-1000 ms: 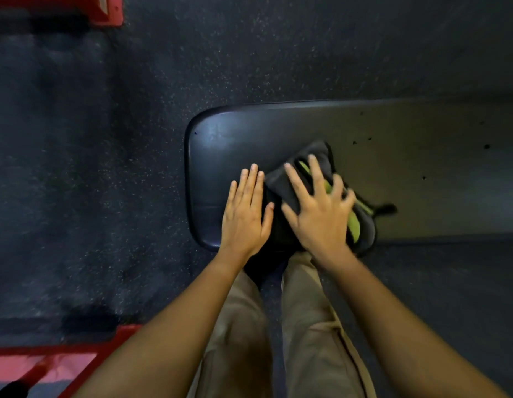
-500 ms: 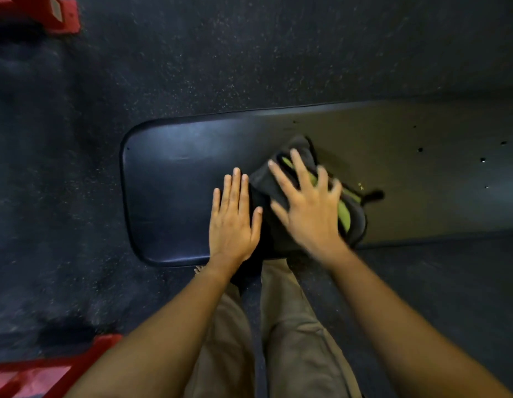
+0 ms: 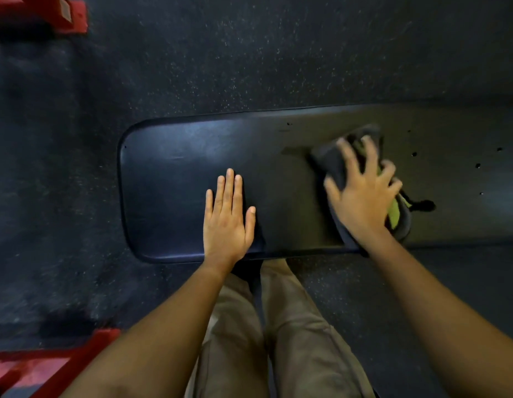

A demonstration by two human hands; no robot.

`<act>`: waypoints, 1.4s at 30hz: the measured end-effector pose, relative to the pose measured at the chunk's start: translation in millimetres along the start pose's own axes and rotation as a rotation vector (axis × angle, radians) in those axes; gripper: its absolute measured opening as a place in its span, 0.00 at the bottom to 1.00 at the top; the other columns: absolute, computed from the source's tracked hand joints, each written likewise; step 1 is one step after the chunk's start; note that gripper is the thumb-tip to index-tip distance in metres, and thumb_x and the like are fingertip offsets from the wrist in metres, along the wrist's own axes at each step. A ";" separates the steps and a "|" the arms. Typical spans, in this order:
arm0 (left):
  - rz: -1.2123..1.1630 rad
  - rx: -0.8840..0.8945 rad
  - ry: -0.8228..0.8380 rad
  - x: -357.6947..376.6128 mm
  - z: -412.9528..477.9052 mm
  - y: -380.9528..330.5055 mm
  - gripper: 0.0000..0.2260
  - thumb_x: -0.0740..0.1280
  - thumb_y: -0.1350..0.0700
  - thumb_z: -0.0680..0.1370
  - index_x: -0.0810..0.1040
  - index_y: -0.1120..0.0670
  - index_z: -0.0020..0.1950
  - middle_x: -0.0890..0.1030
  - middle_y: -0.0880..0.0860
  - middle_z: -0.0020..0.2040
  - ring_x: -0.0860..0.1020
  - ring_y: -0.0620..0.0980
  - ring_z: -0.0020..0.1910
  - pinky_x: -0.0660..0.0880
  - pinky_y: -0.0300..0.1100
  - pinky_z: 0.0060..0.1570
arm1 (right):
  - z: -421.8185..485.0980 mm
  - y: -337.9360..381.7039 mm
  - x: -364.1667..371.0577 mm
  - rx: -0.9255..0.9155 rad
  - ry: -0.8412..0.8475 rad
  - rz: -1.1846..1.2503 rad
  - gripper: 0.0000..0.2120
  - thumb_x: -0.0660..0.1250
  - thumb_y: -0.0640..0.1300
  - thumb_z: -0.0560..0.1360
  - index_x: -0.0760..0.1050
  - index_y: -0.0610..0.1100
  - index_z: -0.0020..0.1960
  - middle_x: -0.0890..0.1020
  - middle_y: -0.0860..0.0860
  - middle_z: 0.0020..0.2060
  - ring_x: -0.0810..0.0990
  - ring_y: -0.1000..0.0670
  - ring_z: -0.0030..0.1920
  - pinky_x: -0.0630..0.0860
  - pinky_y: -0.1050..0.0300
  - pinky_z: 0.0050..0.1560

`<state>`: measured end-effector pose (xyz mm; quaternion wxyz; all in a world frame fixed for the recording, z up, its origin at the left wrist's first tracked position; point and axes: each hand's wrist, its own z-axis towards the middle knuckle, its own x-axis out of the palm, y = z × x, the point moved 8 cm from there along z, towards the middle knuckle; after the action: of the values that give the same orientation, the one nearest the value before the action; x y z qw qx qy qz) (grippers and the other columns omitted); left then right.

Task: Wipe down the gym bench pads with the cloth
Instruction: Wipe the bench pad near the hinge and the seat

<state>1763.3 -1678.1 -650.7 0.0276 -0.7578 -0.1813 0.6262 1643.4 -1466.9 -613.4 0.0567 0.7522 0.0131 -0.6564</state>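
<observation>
Centrally, the cloth (image 3: pixel 328 162), dark with a green patch, lies bunched on the pad (image 3: pixel 169 182), right of centre in the frame and toward the pad's near edge. The right hand (image 3: pixel 361 199) covers it with fingers spread and nearly straight, pressing down rather than pinching. The broad palm probably keeps the bunched fabric flat against the surface while it is pushed along. Hand and cloth are blurred, so finer finger detail cannot be told. The left hand (image 3: pixel 225 225) rests flat on bare pad, left of the cloth and well apart from it, fingers straight and close together, holding nothing. It appears to brace the body leaning over the bench. The pad's rounded end lies at centre left; its length runs out of the frame's right edge, where small dark specks show, so that stretch likely awaits wiping. Tan trousers (image 3: pixel 292 326) fill the lower centre. Speckled dark floor (image 3: pixel 249 53) surrounds the pad, with a red frame part (image 3: pixel 68 15) at upper left and another red part (image 3: pixel 48 366) at lower left.
</observation>
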 end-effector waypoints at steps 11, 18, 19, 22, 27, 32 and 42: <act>0.003 0.020 0.000 0.4 1.4 0.0 0.27 0.50 0.48 0.81 0.52 0.60 0.77 0.53 0.57 0.77 0.50 0.52 0.76 0.47 0.50 0.74 | -38.9 16.8 7.4 -0.535 0.039 -0.077 0.32 0.57 0.61 0.71 0.60 0.55 0.73 0.65 0.44 0.73 0.72 0.34 0.58 0.70 0.39 0.53; 0.007 0.023 0.002 0.7 1.2 -0.2 0.27 0.50 0.47 0.81 0.52 0.60 0.76 0.53 0.57 0.77 0.50 0.52 0.76 0.47 0.50 0.73 | 10.3 51.0 5.2 -0.109 0.006 -0.018 0.32 0.58 0.58 0.74 0.58 0.52 0.76 0.62 0.41 0.74 0.68 0.33 0.62 0.66 0.36 0.57; 0.005 0.025 -0.001 0.4 1.1 -0.8 0.27 0.50 0.48 0.81 0.52 0.60 0.76 0.53 0.57 0.77 0.51 0.53 0.76 0.47 0.50 0.73 | -15.5 62.5 10.1 -0.369 0.012 -0.052 0.32 0.58 0.59 0.73 0.58 0.53 0.76 0.63 0.42 0.74 0.68 0.34 0.61 0.67 0.37 0.57; 0.012 0.026 0.002 0.5 1.6 -0.6 0.27 0.51 0.48 0.81 0.53 0.61 0.76 0.55 0.58 0.76 0.52 0.54 0.76 0.48 0.50 0.73 | -77.8 32.0 16.4 -0.809 0.028 -0.068 0.33 0.58 0.61 0.72 0.58 0.55 0.75 0.63 0.44 0.73 0.71 0.35 0.57 0.69 0.39 0.54; 0.014 0.010 -0.004 0.8 1.6 -0.6 0.27 0.51 0.48 0.81 0.54 0.61 0.76 0.55 0.58 0.76 0.52 0.53 0.75 0.47 0.49 0.73 | 1.9 -24.0 -1.8 -0.001 -0.024 0.009 0.32 0.58 0.60 0.72 0.61 0.51 0.73 0.64 0.40 0.71 0.70 0.32 0.58 0.68 0.37 0.53; -0.005 0.024 0.006 1.2 2.3 0.8 0.27 0.51 0.48 0.81 0.52 0.60 0.76 0.52 0.57 0.77 0.49 0.51 0.76 0.45 0.48 0.73 | -5.9 72.2 8.3 -0.270 0.010 -0.037 0.32 0.57 0.59 0.72 0.59 0.52 0.74 0.65 0.40 0.72 0.68 0.35 0.60 0.69 0.37 0.56; -0.020 0.017 -0.020 0.4 1.9 1.1 0.27 0.52 0.48 0.80 0.52 0.59 0.76 0.52 0.56 0.76 0.48 0.50 0.76 0.46 0.48 0.73 | 35.3 10.2 -1.8 0.053 -0.053 -0.001 0.31 0.59 0.59 0.72 0.62 0.49 0.73 0.66 0.38 0.70 0.70 0.33 0.58 0.68 0.38 0.53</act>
<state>1761.8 -1679.4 -651.8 0.0387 -0.7494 -0.1838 0.6349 1609.3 -1480.5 -615.5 0.0367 0.7356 -0.0054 -0.6764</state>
